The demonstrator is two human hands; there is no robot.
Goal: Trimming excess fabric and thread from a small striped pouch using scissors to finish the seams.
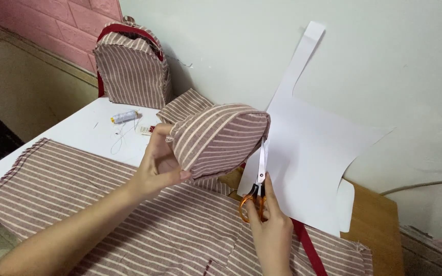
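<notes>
My left hand (158,162) holds up a sewn piece of maroon and cream striped fabric (218,137), thumb under its lower edge. My right hand (269,225) grips orange-handled scissors (256,194), blades pointing up along the right edge of that fabric piece, near its seam. Both hands hover above a large sheet of the same striped cloth (129,214) spread on the table.
A white paper pattern (308,148) leans against the wall. A striped bag with red trim (131,64) stands at the back. A spool of pale thread (124,117) lies on the white tabletop (85,130). A red strap (310,250) crosses the cloth. Wooden table edge (379,225) at right.
</notes>
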